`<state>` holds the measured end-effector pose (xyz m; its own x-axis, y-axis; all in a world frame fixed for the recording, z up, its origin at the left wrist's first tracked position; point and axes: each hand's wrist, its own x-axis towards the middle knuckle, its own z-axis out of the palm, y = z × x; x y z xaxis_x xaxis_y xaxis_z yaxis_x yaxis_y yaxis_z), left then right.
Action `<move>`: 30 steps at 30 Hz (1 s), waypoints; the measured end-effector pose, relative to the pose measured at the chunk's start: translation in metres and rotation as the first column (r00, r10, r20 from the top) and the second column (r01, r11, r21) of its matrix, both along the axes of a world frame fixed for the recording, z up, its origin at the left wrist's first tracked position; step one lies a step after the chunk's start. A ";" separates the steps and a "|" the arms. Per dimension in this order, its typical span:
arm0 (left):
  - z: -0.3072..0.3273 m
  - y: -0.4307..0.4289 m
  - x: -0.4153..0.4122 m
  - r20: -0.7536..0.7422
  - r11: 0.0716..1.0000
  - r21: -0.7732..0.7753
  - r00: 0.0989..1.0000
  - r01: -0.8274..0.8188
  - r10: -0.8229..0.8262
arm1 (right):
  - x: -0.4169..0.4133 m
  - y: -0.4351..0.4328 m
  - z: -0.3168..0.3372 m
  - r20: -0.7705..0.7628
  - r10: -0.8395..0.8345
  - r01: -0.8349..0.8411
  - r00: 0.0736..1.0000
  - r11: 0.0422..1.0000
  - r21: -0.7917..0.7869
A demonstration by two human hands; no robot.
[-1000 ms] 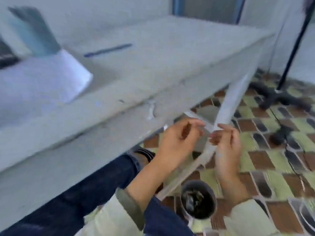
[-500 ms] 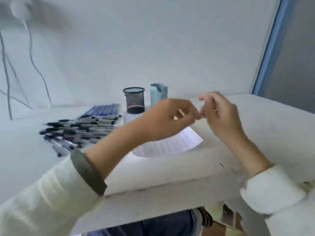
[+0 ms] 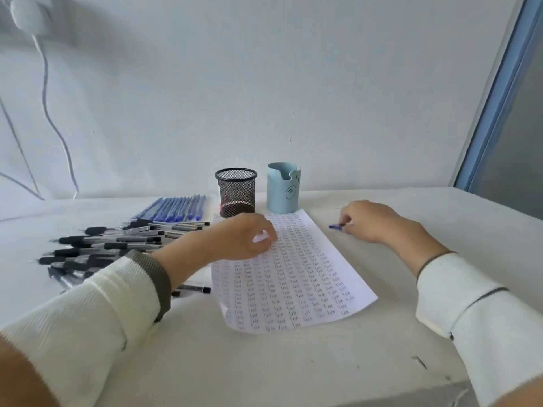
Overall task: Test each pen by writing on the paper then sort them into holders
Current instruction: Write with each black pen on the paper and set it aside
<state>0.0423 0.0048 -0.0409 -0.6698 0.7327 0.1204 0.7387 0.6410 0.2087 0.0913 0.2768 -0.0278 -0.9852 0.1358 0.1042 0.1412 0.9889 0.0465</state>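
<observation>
Blue pen is sitting pinched in your right hand beside the paper; your left hand is curling over it, grasp unclear. Be flattening the sheet while writing.

A thin white cable is hanging down the plain white wall above the white table; a blue frame is rising at right.
</observation>
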 end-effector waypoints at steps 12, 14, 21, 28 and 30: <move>-0.034 0.034 -0.011 0.013 0.996 0.081 0.999 0.044 -0.045 | 0.013 -0.014 -0.001 -0.471 -0.100 -0.369 0.877 0.488 -0.791; -0.035 0.034 -0.012 0.016 0.996 0.082 0.999 0.040 -0.042 | 0.011 -0.014 0.000 -0.481 -0.129 -0.367 0.867 0.487 -0.792; -0.035 0.033 -0.011 0.021 0.995 0.087 0.998 0.050 -0.052 | 0.011 -0.022 0.002 -0.474 -0.091 -0.432 0.876 0.292 -0.853; -0.030 0.035 -0.006 0.021 0.992 -0.111 0.999 0.052 -0.050 | 0.030 -0.044 0.002 -0.342 -0.057 -0.347 0.938 -0.111 -0.931; -0.030 0.036 -0.005 0.008 0.989 -0.143 1.000 0.027 -0.026 | 0.043 -0.049 -0.005 -0.308 -0.039 -0.309 0.950 -0.002 -0.951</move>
<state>0.0378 0.0408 -0.0708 -0.6505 0.7595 0.0093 0.7547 0.6449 0.1208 0.1341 0.2280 -0.0327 -0.9745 0.1425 0.1731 -0.1693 0.0387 -0.9848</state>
